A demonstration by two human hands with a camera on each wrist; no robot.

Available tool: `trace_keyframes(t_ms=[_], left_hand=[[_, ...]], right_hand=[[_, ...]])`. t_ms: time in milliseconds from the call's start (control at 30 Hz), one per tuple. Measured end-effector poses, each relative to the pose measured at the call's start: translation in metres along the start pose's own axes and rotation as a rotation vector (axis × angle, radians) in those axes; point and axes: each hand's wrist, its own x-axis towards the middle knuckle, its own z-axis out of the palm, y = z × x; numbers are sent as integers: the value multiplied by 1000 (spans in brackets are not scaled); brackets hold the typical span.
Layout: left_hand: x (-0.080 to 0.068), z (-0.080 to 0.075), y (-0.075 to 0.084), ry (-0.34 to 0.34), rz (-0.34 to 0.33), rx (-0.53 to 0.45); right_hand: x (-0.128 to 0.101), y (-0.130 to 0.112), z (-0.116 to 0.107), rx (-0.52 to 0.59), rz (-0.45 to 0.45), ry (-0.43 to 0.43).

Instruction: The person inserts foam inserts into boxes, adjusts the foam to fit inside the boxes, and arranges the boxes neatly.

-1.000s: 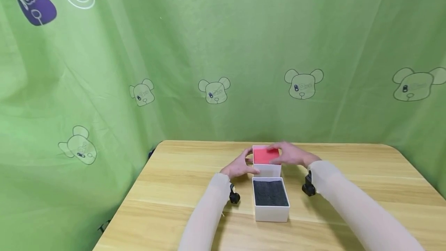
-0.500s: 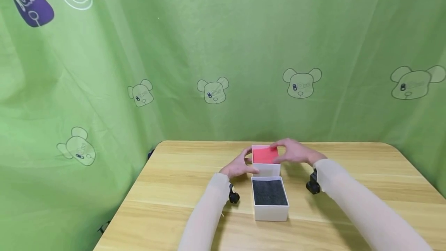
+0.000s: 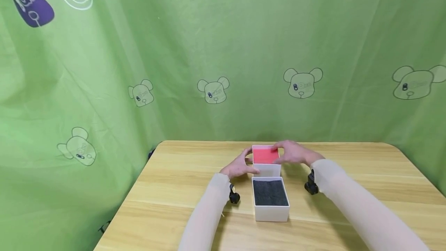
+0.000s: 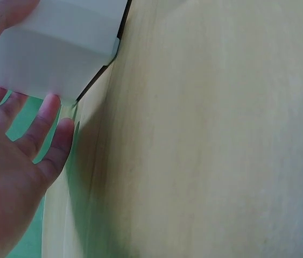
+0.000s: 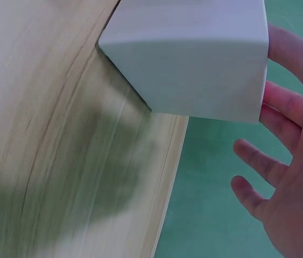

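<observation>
A white box (image 3: 266,170) with a flat red piece (image 3: 264,156) inside stands toward the back of the table. My left hand (image 3: 239,165) holds this box at its left side, thumb on the front wall and fingers toward the far side. Over the right rim reaches my right hand (image 3: 292,152), its thumb and some fingertips at the red piece. In the right wrist view those fingertips are hidden behind the box wall (image 5: 194,75), while two other fingers (image 5: 259,161) stand free. Just in front is a second white box (image 3: 271,213) holding folded dark cloth (image 3: 270,193).
Both boxes stand on a light wooden table (image 3: 174,189), the red one near its back edge. A green curtain (image 3: 244,49) printed with bear heads hangs behind and to the sides. Each wrist carries a small black camera (image 3: 234,195).
The right hand shifted slightly right, then slightly back left, at the red piece. The red piece's far edge looked slanted half a second ago and is level now. The left hand stays put.
</observation>
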Motion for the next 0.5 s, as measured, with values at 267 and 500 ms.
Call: trace_keyframes(t_ms=[267, 500], left_hand=[[0, 0, 0, 5, -6, 8], [0, 0, 0, 7, -3, 8]], right_hand=[[-3, -4, -3, 51, 15, -8], [0, -5, -2, 70, 48, -26]])
